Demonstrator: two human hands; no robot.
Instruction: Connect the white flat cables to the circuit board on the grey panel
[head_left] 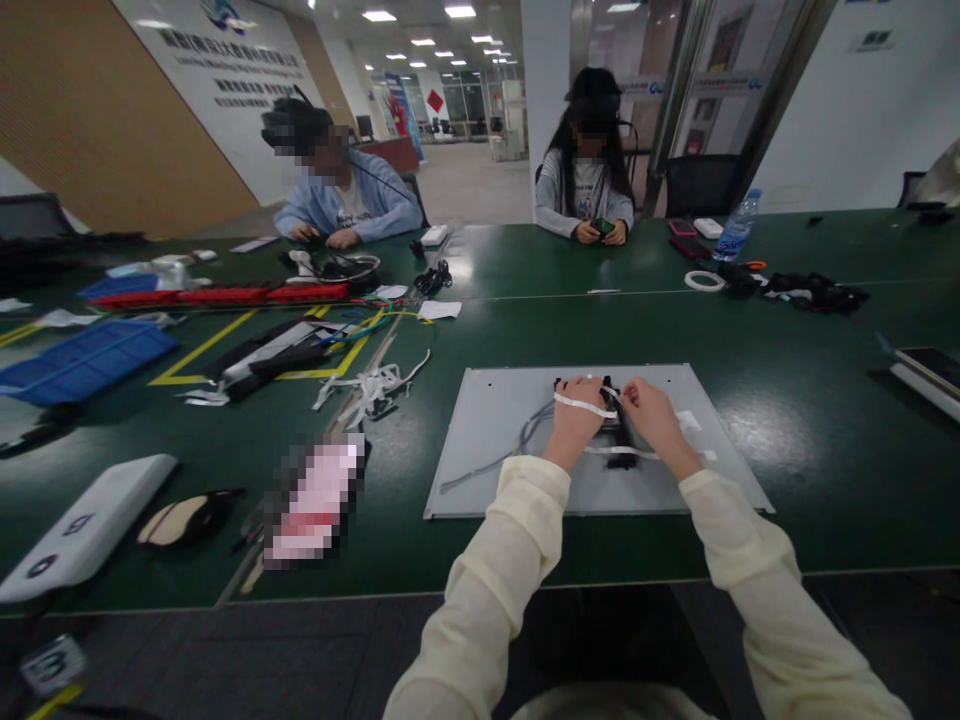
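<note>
A light grey board [487, 410] lies on the green table in front of me. On it stands a narrow black device [622, 437], partly covered by my hands. My left hand [579, 412] curls over the device's far left side, its fingertips mostly hidden. Across the back of that hand runs a thin white strip [585, 406]. On the device's right, my right hand [654, 415] is closed in a pinch where the strip's far stretch reaches its fingertips. Another white strip [600, 451] crosses nearer me, passing under both wrists. Grey cables [529, 435] trail left from the device.
Tangled white strips [371, 390], a pink phone-like object [319, 500], a white box-shaped device [90, 525] and a blue tray [90, 355] lie left. Far right are a water bottle [739, 228] and a tape roll [705, 281]. Two people sit opposite.
</note>
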